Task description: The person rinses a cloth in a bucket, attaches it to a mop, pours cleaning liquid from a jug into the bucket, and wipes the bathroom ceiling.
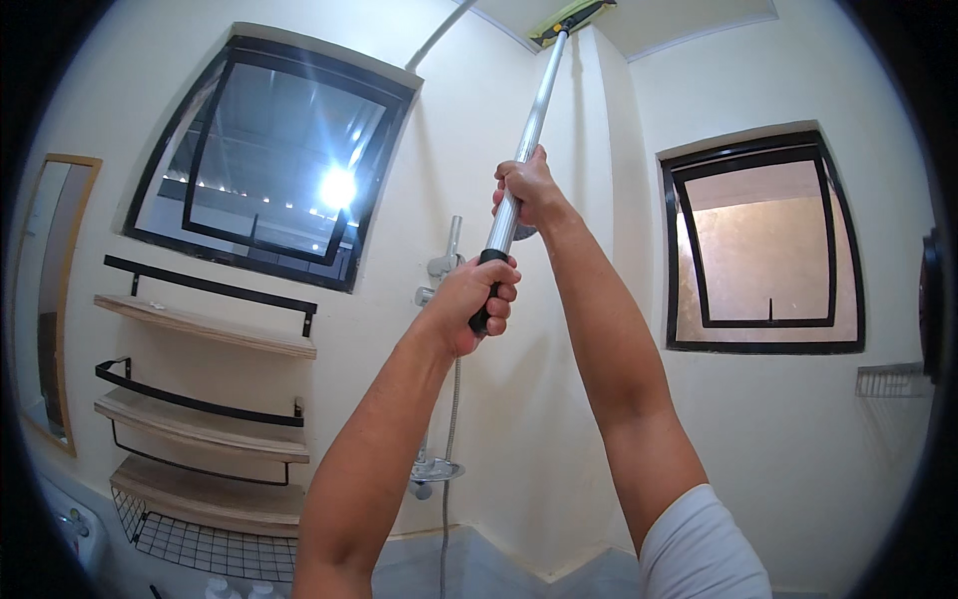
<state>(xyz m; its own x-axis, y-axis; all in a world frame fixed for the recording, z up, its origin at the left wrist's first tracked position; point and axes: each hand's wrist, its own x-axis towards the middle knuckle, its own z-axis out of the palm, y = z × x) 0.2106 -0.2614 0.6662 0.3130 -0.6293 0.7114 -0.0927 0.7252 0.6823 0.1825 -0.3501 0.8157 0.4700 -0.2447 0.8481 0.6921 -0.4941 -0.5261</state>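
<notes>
A long silver metal pole (535, 116) slants up and away from me towards the ceiling. My left hand (479, 299) is closed around its black grip at the lower end. Higher up the shaft, my right hand (526, 186) is wrapped around the bare metal. At the far end a flat mop head (572, 19) with a yellow-green pad is up by the ceiling, near the top of the wall corner; whether it touches the surface I cannot tell.
Behind my hands a shower fixture (447, 266) with a hose and a soap dish (438, 470) is on the wall. Wooden wall shelves (206, 326) and an open window (277, 157) are at left, another window (763, 243) at right. A rod (441, 34) runs near the ceiling.
</notes>
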